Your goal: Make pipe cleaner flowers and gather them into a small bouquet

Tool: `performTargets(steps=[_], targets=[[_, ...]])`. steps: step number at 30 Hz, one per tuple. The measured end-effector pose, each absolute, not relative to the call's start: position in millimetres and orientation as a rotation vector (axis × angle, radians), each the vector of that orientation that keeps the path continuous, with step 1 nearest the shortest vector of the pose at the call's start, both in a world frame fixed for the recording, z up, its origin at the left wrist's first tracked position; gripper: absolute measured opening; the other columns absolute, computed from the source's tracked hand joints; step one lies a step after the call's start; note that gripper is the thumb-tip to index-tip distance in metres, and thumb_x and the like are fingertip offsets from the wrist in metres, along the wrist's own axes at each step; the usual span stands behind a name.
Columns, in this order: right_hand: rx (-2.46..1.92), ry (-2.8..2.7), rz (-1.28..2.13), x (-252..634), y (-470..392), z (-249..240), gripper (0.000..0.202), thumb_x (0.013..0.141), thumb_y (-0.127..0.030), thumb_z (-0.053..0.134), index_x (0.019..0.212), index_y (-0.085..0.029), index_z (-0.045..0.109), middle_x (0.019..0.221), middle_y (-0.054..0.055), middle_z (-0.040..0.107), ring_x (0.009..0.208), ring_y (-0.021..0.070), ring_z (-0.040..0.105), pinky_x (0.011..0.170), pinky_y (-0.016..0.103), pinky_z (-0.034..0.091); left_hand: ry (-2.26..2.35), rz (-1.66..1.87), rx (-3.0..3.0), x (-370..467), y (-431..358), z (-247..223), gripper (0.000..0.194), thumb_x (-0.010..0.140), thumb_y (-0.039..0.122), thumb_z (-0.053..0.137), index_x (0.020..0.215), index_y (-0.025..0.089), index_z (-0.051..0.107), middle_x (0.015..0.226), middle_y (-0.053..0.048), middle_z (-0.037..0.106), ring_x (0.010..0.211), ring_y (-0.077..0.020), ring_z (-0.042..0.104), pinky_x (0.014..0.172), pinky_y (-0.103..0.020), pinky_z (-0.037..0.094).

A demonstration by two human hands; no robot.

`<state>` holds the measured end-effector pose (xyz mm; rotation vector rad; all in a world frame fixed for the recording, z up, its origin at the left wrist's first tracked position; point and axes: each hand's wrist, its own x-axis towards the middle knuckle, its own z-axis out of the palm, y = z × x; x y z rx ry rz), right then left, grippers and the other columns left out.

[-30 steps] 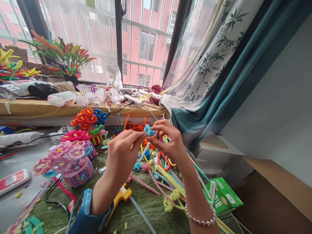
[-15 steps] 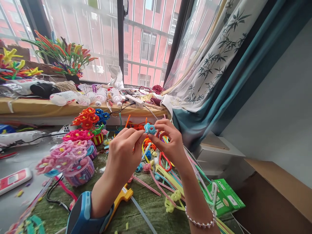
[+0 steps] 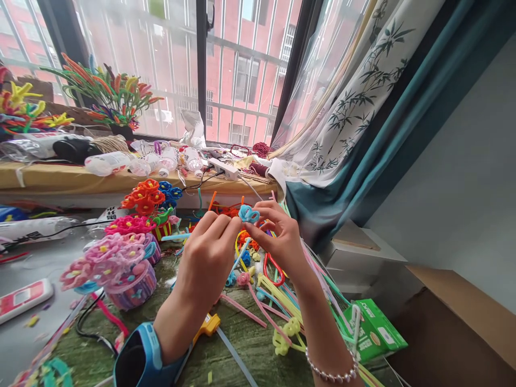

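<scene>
A small light-blue pipe-cleaner flower (image 3: 249, 214) is held up between my two hands above the work surface. My left hand (image 3: 212, 252) is closed, its thumb and bent fingers pinched at the flower's left side. A light-blue pipe-cleaner stem (image 3: 176, 236) sticks out to the left from behind that hand. With thumb and fingers, my right hand (image 3: 278, 234) pinches the flower's right edge. Below lie loose pipe cleaners (image 3: 282, 295), a pink rolled flower (image 3: 243, 278) and a pale-yellow looped flower (image 3: 287, 336). Beneath my left wrist lies a yellow glue gun (image 3: 207, 327), partly covered.
Pots of pink pipe-cleaner flowers (image 3: 107, 255) and orange ones (image 3: 144, 196) stand on the left. A green box (image 3: 377, 330) lies at the right, beside an open cardboard box (image 3: 463, 322). Plastic bottles (image 3: 108, 163) and a power strip (image 3: 223, 169) crowd the windowsill.
My left hand has rolled over so its knuckles face up more, and a light-blue stem now shows to its left. The flower has turned slightly between my fingers.
</scene>
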<state>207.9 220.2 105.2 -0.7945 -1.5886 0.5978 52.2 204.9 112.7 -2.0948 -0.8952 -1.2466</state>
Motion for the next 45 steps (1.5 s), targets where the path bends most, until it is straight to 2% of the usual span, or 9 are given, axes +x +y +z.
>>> performTargets(steps=[13,26,45], targets=[[-0.663,-1.553,0.679,208.4,222.7,102.2,0.018,0.078,-0.03,0.075,0.094,-0.025,0.072,0.102,0.003,0.055,0.078,0.0121,0.057,0.057,0.023,0.047,-0.926,-1.315,-2.079,51.0,205.4,111.1,0.014,0.089,0.012,0.056,0.081,0.01,0.067,0.066,-0.005,0.061,0.064,-0.0183,0.048,0.059,-0.03,0.044],[-0.59,-1.576,0.649,209.6,220.2,101.7,0.021,0.078,-0.024,0.075,0.099,-0.028,0.072,0.104,0.002,0.055,0.079,0.0123,0.056,0.064,0.026,0.047,-0.907,-1.386,-2.049,51.6,201.2,115.7,0.014,0.088,0.01,0.057,0.078,0.01,0.067,0.067,-0.005,0.064,0.064,-0.0177,0.05,0.059,-0.029,0.045],[-0.587,-1.609,0.633,211.2,216.0,107.0,0.025,0.076,-0.023,0.077,0.1,-0.029,0.072,0.105,0.002,0.055,0.081,0.0128,0.057,0.062,0.026,0.048,-0.912,-1.39,-2.024,52.7,199.7,117.0,0.013,0.087,0.006,0.057,0.08,0.01,0.067,0.067,-0.005,0.064,0.064,-0.0169,0.05,0.062,-0.028,0.045]])
